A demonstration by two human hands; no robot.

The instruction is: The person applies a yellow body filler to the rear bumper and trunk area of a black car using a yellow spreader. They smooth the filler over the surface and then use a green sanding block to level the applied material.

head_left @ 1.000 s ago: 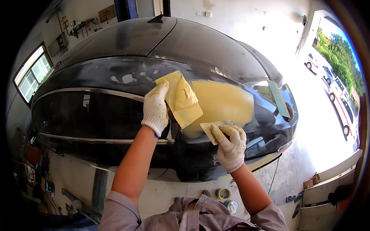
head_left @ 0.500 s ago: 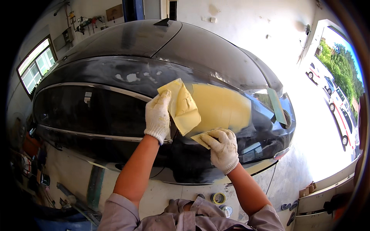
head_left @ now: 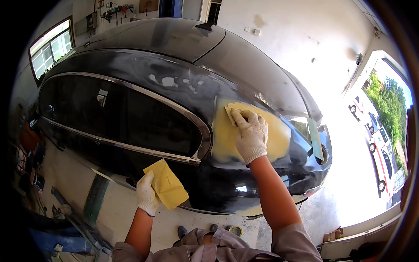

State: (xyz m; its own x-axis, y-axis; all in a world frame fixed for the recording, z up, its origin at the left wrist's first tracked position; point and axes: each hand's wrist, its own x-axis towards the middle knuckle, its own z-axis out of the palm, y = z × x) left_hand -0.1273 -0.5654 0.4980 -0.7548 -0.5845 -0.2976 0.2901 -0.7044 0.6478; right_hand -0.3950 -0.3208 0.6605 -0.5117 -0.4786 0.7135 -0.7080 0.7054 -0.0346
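My left hand (head_left: 145, 192), in a white knit glove, grips a yellow board (head_left: 166, 183) smeared with yellow paste, low in front of the dark car's lower side. My gloved right hand (head_left: 252, 136) is closed on a flat yellowish spreader (head_left: 230, 114) at the upper left of a broad yellow filler patch (head_left: 277, 137) on the car's rear side panel. Above and left of the patch are small pale repaired spots (head_left: 168, 81) on the black car (head_left: 122, 118), beside its chrome-trimmed side windows.
A blue-green masking strip (head_left: 315, 137) is on the car's rear. A yellow tape roll (head_left: 235, 229) lies by my feet. Metal stands (head_left: 65, 209) and clutter are at lower left, boxes and a cabinet at lower right. Outside the bright doorway (head_left: 386, 131) stand parked vehicles and trees.
My left hand has dropped down and left with the board. My right hand has risen with the spreader from the patch's lower edge to its upper left.
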